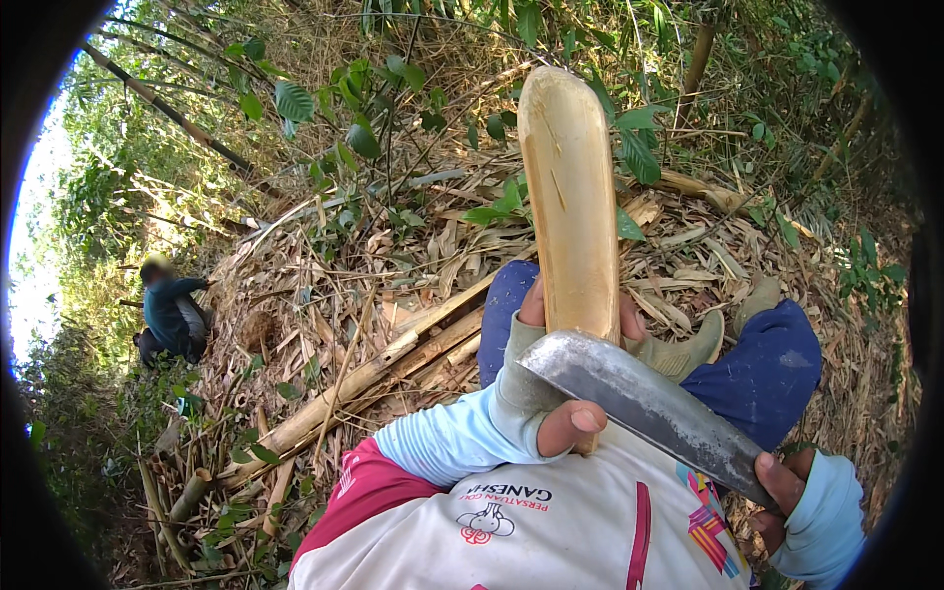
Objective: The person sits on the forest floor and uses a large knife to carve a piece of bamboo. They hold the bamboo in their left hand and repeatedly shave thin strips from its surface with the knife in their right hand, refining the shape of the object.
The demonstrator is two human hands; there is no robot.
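Note:
A pale, trough-shaped length of split bamboo (pixel 570 197) stands upright before me, its far end rounded and its hollow side facing up. My left hand (pixel 524 388), in a greyish fingerless covering, is closed round its lower part. Fingertips show on both sides of the bamboo, and the thumb points to the right. My right hand (pixel 784 487) grips a machete (pixel 649 398) at its near end; the handle is mostly hidden. The broad, dark blade slants up to the left across the bamboo's lower part, just above my left thumb. Whether blade and bamboo touch, I cannot tell.
My bent legs in blue trousers (pixel 762 379) and an olive boot (pixel 683 346) lie beyond the blade. Long split poles (pixel 369 379) rest on dry leaf litter (pixel 285 339) to the left. Leafy stems (pixel 393 108) rise ahead. Another person (pixel 172 310) crouches far left.

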